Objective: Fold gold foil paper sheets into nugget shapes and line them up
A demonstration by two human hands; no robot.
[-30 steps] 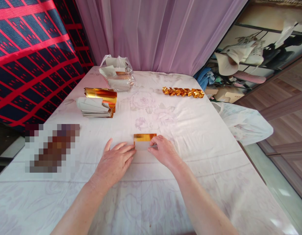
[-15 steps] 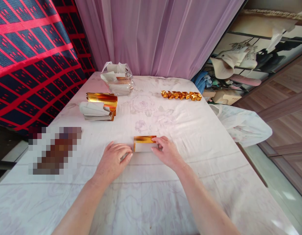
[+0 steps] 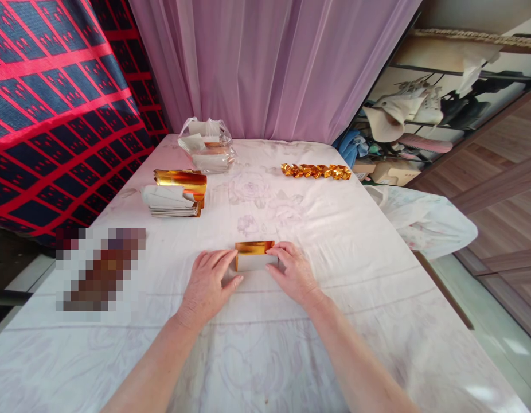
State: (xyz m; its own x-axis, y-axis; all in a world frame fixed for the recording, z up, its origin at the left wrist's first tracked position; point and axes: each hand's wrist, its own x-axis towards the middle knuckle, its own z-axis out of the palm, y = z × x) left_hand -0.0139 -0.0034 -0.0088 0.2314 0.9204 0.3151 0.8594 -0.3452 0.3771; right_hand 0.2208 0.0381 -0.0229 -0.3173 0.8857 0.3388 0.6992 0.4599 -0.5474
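I was mid-fold — both hands, left (image 3: 209,281) and right (image 3: 293,272), fingers pressed flat on the gold paper (image 3: 254,256); creasing it sharply seemed next.

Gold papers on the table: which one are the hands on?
The small folded gold sheet between the left hand and right hand; the gold stack and twisted gold row lie untouched farther back.

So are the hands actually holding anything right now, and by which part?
Nothing is lifted. Both hands press a small gold-and-white folded paper flat on the table: left hand at its left end, right hand at its right end.
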